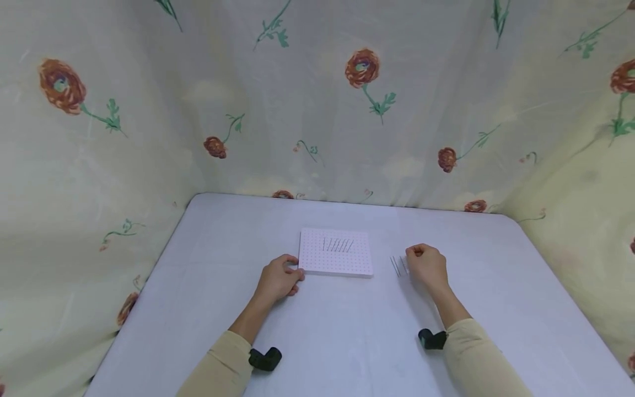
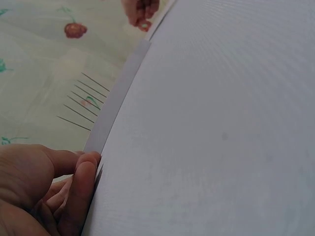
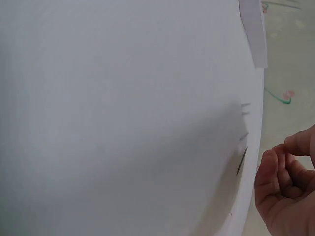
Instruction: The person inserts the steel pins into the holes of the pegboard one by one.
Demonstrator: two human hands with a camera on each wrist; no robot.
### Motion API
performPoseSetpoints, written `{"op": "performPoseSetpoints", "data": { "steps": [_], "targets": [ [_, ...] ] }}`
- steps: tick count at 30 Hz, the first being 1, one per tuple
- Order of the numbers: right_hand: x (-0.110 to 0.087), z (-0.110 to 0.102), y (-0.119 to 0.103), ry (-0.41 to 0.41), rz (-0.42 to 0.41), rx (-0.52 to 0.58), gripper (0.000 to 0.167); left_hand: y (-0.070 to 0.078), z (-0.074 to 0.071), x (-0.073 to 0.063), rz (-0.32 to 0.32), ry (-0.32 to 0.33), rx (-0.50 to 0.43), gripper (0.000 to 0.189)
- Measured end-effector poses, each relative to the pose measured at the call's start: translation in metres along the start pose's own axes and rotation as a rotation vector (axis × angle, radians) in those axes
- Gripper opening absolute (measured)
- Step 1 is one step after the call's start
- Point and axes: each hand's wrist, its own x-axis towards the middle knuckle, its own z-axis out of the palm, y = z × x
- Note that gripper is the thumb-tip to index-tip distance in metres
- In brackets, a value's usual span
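Flower-printed cloth (image 1: 297, 82) hangs behind a white table (image 1: 337, 331), where a white pegboard (image 1: 317, 264) bears a row of thin standing pins (image 1: 338, 245). The left hand (image 1: 279, 278) pinches the board's near left corner; the right hand (image 1: 428, 266), fingers bunched, is beside loose pins (image 1: 394, 267) right of the board, possibly holding one: I cannot tell.
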Motion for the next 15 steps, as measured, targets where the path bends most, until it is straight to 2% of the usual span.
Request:
{"op": "performPoseSetpoints", "data": {
  "steps": [8, 15],
  "targets": [
    [-0.005, -0.012, 0.021, -0.023, 0.046, -0.067, 0.036, 0.000, 0.001, 0.000, -0.009, 0.003, 0.000, 0.033],
    [-0.010, -0.021, 0.032, -0.052, 0.071, -0.075, 0.039, -0.001, 0.001, 0.001, -0.003, 0.001, -0.004, 0.032]
  ]
}}
